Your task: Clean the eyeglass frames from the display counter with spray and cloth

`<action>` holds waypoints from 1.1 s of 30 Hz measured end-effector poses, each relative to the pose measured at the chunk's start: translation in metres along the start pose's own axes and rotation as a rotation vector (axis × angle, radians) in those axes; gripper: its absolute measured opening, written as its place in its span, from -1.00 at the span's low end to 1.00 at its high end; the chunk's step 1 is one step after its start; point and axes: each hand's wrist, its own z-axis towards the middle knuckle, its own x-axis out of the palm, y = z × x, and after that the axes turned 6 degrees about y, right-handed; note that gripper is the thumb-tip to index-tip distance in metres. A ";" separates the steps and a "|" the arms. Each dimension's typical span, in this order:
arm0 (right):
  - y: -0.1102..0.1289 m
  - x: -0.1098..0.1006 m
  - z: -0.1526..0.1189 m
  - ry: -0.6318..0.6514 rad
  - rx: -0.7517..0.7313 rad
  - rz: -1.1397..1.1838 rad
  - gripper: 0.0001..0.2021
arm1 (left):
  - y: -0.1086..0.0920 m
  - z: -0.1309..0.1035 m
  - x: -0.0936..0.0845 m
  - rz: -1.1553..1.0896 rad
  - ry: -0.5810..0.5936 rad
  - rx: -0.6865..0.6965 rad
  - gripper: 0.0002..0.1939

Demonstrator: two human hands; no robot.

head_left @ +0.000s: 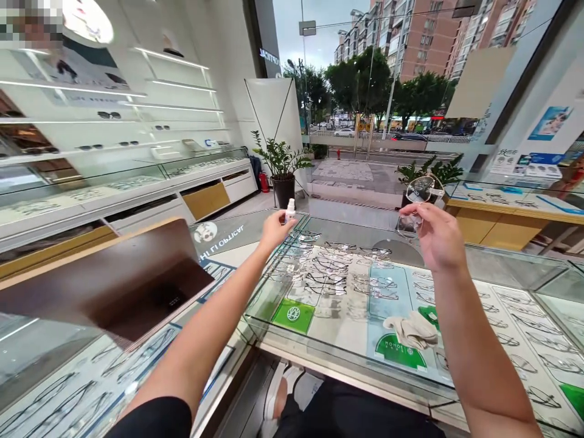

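My left hand (274,230) is closed around a small white spray bottle (291,209), held upright above the far left corner of the glass display case (337,350). Raised over the right part of the case, my right hand (440,234) pinches a pair of eyeglasses (420,193) with thin frames and clear lenses. The glasses are turned on edge, one lens above the fingers and one below, partly hidden by them. A crumpled beige cloth (413,330) lies on the glass top, nearer to me than my right hand.
Rows of eyeglasses (326,267) lie inside the case, with green cards (293,314) among them. A brown panel or box (104,280) stands on the left counter. Beyond are potted plants (283,164), a wall of lit shelves (177,91) and a wooden-front counter (497,222).
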 end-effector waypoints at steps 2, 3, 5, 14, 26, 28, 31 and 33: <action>-0.004 -0.010 0.000 0.005 0.002 0.031 -0.84 | 0.033 -0.005 -0.017 0.166 -0.032 -0.141 -0.74; -0.009 -0.016 0.000 0.009 0.004 0.041 -0.85 | 0.048 -0.008 -0.023 0.201 -0.041 -0.188 -0.75; -0.024 -0.031 -0.002 0.033 0.030 0.028 -0.85 | 0.072 -0.014 -0.033 0.245 -0.056 -0.261 -0.79; -0.098 -0.085 -0.035 0.018 0.221 0.080 -0.80 | 0.116 -0.030 -0.032 0.341 -0.004 -0.411 -0.81; -0.113 -0.099 -0.037 0.011 0.277 0.134 -0.80 | 0.051 -0.091 -0.001 0.469 -0.251 -0.250 -0.09; -0.111 -0.100 -0.036 0.007 0.270 0.132 -0.78 | 0.004 -0.119 0.022 0.439 -0.242 -0.048 -0.19; -0.110 -0.101 -0.035 -0.002 0.263 0.110 -0.74 | -0.078 -0.161 0.069 0.275 0.108 0.350 -0.59; -0.111 -0.102 -0.034 -0.012 0.259 0.097 -0.73 | -0.127 -0.187 0.105 0.173 0.457 0.568 -0.77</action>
